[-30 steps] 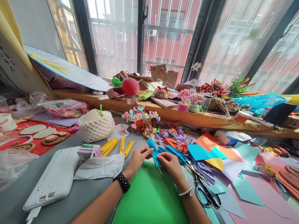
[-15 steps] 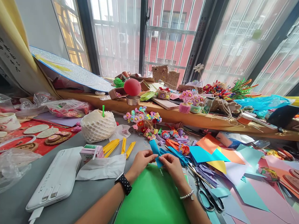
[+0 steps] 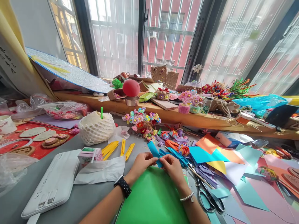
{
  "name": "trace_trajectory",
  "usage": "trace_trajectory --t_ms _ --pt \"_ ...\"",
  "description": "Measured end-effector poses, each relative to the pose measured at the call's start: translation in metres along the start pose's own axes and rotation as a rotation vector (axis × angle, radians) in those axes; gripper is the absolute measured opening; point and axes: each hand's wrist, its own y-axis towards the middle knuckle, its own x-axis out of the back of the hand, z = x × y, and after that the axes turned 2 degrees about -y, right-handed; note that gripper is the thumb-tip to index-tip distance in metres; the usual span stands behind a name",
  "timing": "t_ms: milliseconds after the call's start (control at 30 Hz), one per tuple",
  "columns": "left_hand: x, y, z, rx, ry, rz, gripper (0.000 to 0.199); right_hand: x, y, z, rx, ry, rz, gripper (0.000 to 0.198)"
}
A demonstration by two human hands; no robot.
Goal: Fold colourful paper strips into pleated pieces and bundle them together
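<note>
Between my two hands is a narrow blue paper strip (image 3: 153, 150), its upper end pointing up and to the left. My left hand (image 3: 144, 161) pinches it from the left side with thumb and finger. From the right, my right hand (image 3: 172, 166) pinches its lower end, the fingertips close to those of my left. Both hands are over a green sheet (image 3: 151, 199) on the table. Just beyond my right hand lie folded blue paper strips (image 3: 176, 155). The lowest part of the held strip is hidden by my fingers.
Scissors (image 3: 206, 194) lie right of my right forearm, among coloured paper sheets (image 3: 252, 193). Folded yellow strips (image 3: 111, 148), a white tissue (image 3: 100, 171), a drink carton (image 3: 90, 155) and a power bank (image 3: 53, 183) are on the left. Behind stand a net-wrapped coconut (image 3: 97, 129) and crocheted flowers (image 3: 142, 119).
The blue strip's upper end has tipped a little further left and down. My hands keep their pinch close together, and the view has shifted slightly.
</note>
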Motion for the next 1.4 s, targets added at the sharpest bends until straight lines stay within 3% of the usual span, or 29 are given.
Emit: trace_trajectory --t_ms 367,433,533,600,667,733,900,1100,1400 --pt "0.001 0.002 0.006 -0.094 0.045 -0.010 0.026 -0.002 0.000 0.000 0.084 -0.141 -0.057 0.028" --pt "0.001 0.003 0.007 -0.146 0.094 -0.091 0.027 -0.002 -0.001 0.001 0.138 -0.224 -0.105 0.027" --pt "0.002 0.000 0.003 -0.338 0.350 -0.407 0.044 -0.002 -0.003 0.003 0.262 -0.394 -0.168 0.022" --pt "0.002 -0.005 -0.003 -0.579 0.639 -0.539 0.049 -0.002 -0.005 0.003 0.365 -0.528 -0.186 0.020" --pt "0.002 -0.009 -0.009 -0.760 0.922 -0.460 0.034 -0.003 -0.007 0.003 0.473 -0.669 -0.206 0.020" --pt "0.000 -0.012 -0.011 -0.857 1.054 -0.371 0.020 -0.004 -0.007 0.003 0.561 -0.778 -0.223 0.020" --pt "-0.002 -0.013 -0.006 -0.850 1.153 -0.297 0.022 -0.004 -0.008 0.005 0.686 -0.887 -0.236 0.022" --pt "-0.003 -0.014 -0.008 -0.860 1.156 -0.301 0.023 -0.006 -0.009 0.008 0.723 -0.932 -0.225 0.019" --pt "0.004 -0.011 -0.006 -0.803 1.162 -0.368 0.020 0.005 -0.007 0.003 0.589 -0.901 -0.363 0.020"
